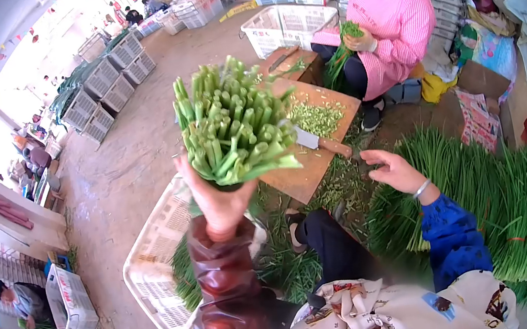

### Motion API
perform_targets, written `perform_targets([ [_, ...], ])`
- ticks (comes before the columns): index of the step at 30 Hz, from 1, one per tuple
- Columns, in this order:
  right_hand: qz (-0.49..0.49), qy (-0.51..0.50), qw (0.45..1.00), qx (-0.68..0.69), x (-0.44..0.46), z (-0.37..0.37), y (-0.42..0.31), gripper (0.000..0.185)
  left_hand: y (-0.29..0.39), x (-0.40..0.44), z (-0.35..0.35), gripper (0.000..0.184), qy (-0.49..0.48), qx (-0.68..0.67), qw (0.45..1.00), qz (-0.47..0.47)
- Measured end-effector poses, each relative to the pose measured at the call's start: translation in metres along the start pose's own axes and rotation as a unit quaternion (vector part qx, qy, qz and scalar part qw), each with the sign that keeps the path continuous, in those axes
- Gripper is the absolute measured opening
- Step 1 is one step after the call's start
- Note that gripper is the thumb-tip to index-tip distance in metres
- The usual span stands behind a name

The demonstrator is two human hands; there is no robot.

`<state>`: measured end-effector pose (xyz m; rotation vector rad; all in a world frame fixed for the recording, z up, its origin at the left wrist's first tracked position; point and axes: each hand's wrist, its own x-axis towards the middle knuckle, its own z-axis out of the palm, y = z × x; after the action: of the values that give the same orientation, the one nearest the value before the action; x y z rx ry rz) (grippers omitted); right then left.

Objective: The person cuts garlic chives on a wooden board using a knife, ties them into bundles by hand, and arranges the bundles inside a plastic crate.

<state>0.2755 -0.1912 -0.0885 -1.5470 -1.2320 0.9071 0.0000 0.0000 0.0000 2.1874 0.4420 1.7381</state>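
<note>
My left hand (220, 199) holds up a thick bundle of green stalks (236, 124), cut ends facing me. My right hand (393, 170) is empty, its fingers apart, just right of the knife handle. A knife (319, 142) with a wooden handle lies on the brown cutting board (291, 184), beside a heap of chopped stalk ends (317, 118). Long green stalks (463, 194) in banded bundles lie to the right of my right hand. Below my left hand stands a white plastic basket (149, 274) with more greens inside.
A co-worker in a pink smock (392, 17) sits across the board, holding greens (342, 53). Behind the board stands a white basket (285, 25). Stacked crates (102, 76) stand at the back left. Another person (25, 302) is at the lower left beside a white crate (74, 301).
</note>
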Motion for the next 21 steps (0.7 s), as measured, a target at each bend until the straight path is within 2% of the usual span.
perform_targets([
  [2,-0.012,0.006,0.999,-0.043,0.008,-0.001,0.012,0.047,0.002,0.012,-0.016,0.096,-0.034,0.176,0.984,0.026],
  [3,0.035,0.019,0.998,-0.042,0.019,0.014,0.027,0.048,-0.017,0.013,-0.015,0.094,-0.071,0.259,0.959,0.085],
  [5,0.011,0.030,0.986,-0.166,0.033,0.010,0.058,0.049,-0.039,0.004,-0.008,0.092,-0.117,0.321,0.934,0.102],
  [7,-0.002,0.047,0.985,-0.164,0.068,0.009,0.090,0.050,-0.072,-0.003,0.006,0.093,-0.151,0.373,0.909,0.109],
  [8,0.026,0.040,0.982,-0.185,0.043,0.043,0.116,0.051,-0.083,-0.039,0.000,0.091,-0.222,0.372,0.899,0.068],
  [9,-0.005,0.060,0.968,-0.244,0.070,0.039,0.127,0.052,-0.112,-0.045,0.020,0.090,-0.224,0.377,0.897,0.057],
  [13,0.031,0.119,0.931,-0.344,0.118,0.042,0.141,0.059,-0.186,-0.103,0.082,0.090,-0.260,0.385,0.885,-0.039],
  [14,0.021,0.127,0.923,-0.361,0.125,0.044,0.150,0.059,-0.204,-0.131,0.096,0.090,-0.280,0.401,0.872,-0.032],
  [15,0.028,0.127,0.924,-0.358,0.135,0.045,0.154,0.059,-0.210,-0.140,0.111,0.091,-0.297,0.418,0.858,-0.022],
  [16,0.042,0.129,0.915,-0.379,0.141,0.046,0.157,0.058,-0.215,-0.149,0.123,0.093,-0.275,0.449,0.850,0.015],
  [17,0.063,0.123,0.907,-0.398,0.139,0.050,0.161,0.058,-0.216,-0.162,0.124,0.093,-0.289,0.442,0.849,0.008],
  [18,0.039,0.152,0.903,-0.401,0.138,0.054,0.160,0.047,-0.202,-0.152,0.120,0.095,-0.338,0.417,0.842,-0.047],
  [19,0.045,0.146,0.905,-0.397,0.141,0.054,0.152,0.047,-0.189,-0.137,0.116,0.097,-0.381,0.394,0.830,-0.102],
  [21,0.094,0.099,0.899,-0.415,0.152,0.052,0.136,0.037,-0.182,-0.107,0.107,0.104,-0.427,0.390,0.807,-0.121],
])
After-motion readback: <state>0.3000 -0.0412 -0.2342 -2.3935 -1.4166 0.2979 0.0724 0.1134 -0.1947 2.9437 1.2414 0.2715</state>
